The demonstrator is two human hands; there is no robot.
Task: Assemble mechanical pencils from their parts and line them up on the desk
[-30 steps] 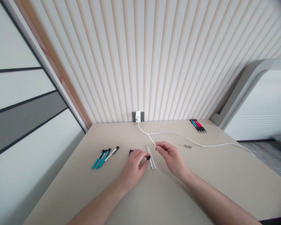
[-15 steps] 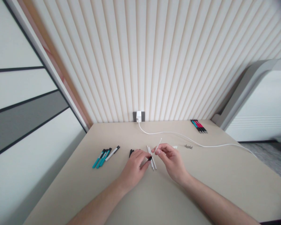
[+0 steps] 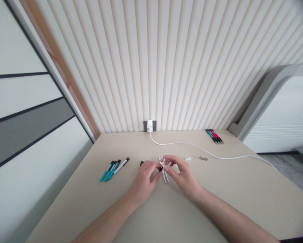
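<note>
Left hand pinches a black cap; right hand grips what looks like a white tube, mid-frame over the table.

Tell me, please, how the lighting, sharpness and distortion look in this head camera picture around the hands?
Head view: soft, even light, faint shadows under the left hand and right hand, no glare on the table; wide-angle lens fans the wall slats outward; the small white and black parts between the fingertips are too small to resolve.
</note>
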